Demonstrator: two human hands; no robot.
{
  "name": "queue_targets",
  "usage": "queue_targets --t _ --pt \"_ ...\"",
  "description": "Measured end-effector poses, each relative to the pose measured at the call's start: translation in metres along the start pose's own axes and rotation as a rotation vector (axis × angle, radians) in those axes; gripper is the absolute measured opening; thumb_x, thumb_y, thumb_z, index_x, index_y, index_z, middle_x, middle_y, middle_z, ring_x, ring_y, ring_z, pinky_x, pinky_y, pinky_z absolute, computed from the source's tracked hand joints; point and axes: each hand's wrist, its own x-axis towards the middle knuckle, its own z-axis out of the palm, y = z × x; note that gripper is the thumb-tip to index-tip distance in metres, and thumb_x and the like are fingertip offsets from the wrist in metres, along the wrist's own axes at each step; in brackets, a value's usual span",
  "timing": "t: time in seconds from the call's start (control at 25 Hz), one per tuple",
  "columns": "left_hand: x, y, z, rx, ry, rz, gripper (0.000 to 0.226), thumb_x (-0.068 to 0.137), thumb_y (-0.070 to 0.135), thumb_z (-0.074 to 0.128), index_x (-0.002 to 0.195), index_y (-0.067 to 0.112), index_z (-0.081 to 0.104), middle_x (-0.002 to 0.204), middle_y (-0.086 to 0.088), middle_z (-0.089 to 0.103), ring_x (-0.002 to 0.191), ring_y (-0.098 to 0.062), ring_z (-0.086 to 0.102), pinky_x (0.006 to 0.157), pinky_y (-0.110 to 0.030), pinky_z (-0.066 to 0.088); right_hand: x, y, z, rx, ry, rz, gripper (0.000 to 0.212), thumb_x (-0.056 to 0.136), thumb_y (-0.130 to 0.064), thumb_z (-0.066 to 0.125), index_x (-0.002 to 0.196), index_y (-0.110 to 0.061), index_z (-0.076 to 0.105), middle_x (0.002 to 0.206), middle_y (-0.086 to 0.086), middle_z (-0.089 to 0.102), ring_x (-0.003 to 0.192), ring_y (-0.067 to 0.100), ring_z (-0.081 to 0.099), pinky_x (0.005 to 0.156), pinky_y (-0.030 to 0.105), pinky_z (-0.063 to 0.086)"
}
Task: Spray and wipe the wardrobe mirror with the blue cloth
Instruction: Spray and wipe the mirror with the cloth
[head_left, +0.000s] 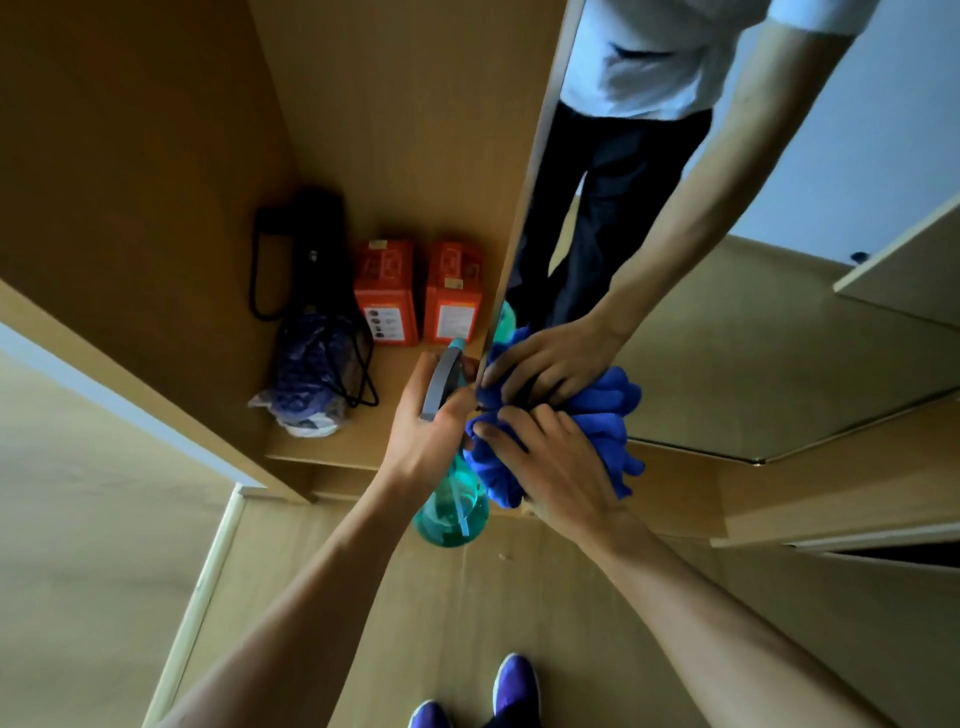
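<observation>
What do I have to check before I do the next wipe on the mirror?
1. Is the blue cloth on the mirror? ok, the right hand holds it bunched against it.
2. Is the spray bottle held firmly? ok, the left hand grips its neck.
3. Is the nozzle aimed at the mirror? cannot tell.
4. Is the mirror wet with spray? cannot tell.
5. Are the orange boxes out of the way? ok, they stand inside the wardrobe.

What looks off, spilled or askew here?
Nothing stands out. The left hand grips the spray bottle, right hand holds the blue cloth against the mirror; both orange boxes stand upright in the wardrobe; no spill visible.
</observation>
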Motion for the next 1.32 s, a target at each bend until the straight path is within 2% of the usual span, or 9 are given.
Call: queue_targets --t 0.2,0.28,0.36,0.44,0.56,0.72,0.88,1.12,1.32 --pt "-0.019 0.047 0.006 0.018 -0.001 0.084 0.053 0.094 0.002 0.055 0.093 0.055 0.054 0.077 0.031 0.062 0.071 0.001 0.059 0.061 -0.02 0.051 -0.003 0.012 -0.064 0.072 0.011 0.07 0.048 0.088 -0.019 0.062 0.135 -0.021 0.05 0.121 0.003 0.057 0.094 0.025 0.051 0.083 0.039 0.046" --pt "-0.027 0.073 0.011 -0.009 0.026 0.122 0.056 0.092 0.01 0.057 0.087 0.066 0.054 0.085 0.02 0.063 0.077 -0.013 0.06 0.059 -0.022 0.053 -0.002 0.019 -0.094 0.071 0.044 0.068 0.05 0.088 -0.019 0.062 0.136 -0.021 0.051 0.123 0.002 0.057 0.095 0.025 0.051 0.084 0.038 0.046" --pt "-0.035 0.102 0.014 -0.013 0.057 0.185 0.046 0.085 0.02 0.056 0.087 0.066 0.053 0.094 -0.004 0.061 0.078 -0.031 0.059 0.061 -0.036 0.056 0.0 0.027 -0.128 0.062 0.082 0.072 0.051 0.087 -0.018 0.059 0.138 -0.02 0.05 0.126 0.003 0.056 0.097 0.025 0.051 0.085 0.038 0.045" --pt "-0.044 0.132 0.015 -0.006 0.075 0.26 0.034 0.085 0.02 0.055 0.094 0.053 0.054 0.095 -0.018 0.056 0.075 -0.038 0.056 0.064 -0.05 0.053 0.001 0.034 -0.163 0.056 0.118 0.083 0.053 0.086 -0.019 0.056 0.139 -0.019 0.05 0.127 0.004 0.056 0.098 0.026 0.051 0.086 0.039 0.046" --pt "-0.054 0.176 0.017 -0.014 0.1 0.348 0.018 0.087 0.016 0.055 0.102 0.025 0.052 0.089 -0.02 0.052 0.07 -0.03 0.051 0.057 -0.042 0.051 0.006 0.042 -0.213 0.036 0.185 0.093 0.053 0.085 -0.021 0.057 0.137 -0.018 0.051 0.127 0.005 0.057 0.1 0.026 0.053 0.086 0.04 0.047" --pt "-0.068 0.234 0.021 -0.013 0.119 0.435 0.016 0.084 0.021 0.056 0.096 0.016 0.045 0.088 -0.02 0.048 0.073 -0.041 0.049 0.066 -0.062 0.049 0.021 0.047 -0.284 -0.002 0.317 0.104 0.049 0.087 -0.02 0.052 0.136 -0.016 0.054 0.128 0.006 0.058 0.101 0.027 0.053 0.084 0.039 0.046" --pt "-0.082 0.295 0.019 -0.023 0.113 0.522 0.018 0.088 0.017 0.057 0.089 0.031 0.047 0.077 0.01 0.052 0.073 -0.02 0.052 0.069 -0.057 0.052 0.043 0.055 -0.355 -0.046 0.444 0.092 0.052 0.085 -0.016 0.06 0.136 -0.016 0.055 0.128 0.005 0.057 0.103 0.027 0.054 0.084 0.041 0.045" --pt "-0.097 0.38 0.02 0.089 0.17 0.709 0.019 0.092 0.004 0.059 0.097 0.02 0.049 0.077 0.015 0.057 0.065 -0.002 0.052 0.061 -0.025 0.046 0.064 0.073 -0.451 -0.131 0.628 0.042 0.049 0.082 -0.012 0.053 0.131 -0.013 0.059 0.123 0.007 0.059 0.097 0.032 0.055 0.079 0.047 0.044" --pt "-0.111 0.447 0.033 0.144 0.279 0.78 0.016 0.087 0.016 0.057 0.099 0.019 0.047 0.086 -0.002 0.058 0.072 -0.027 0.056 0.064 -0.05 0.053 0.076 0.099 -0.529 -0.273 0.735 0.006 0.049 0.082 -0.008 0.058 0.131 -0.012 0.057 0.118 0.01 0.057 0.095 0.034 0.053 0.082 0.049 0.043"
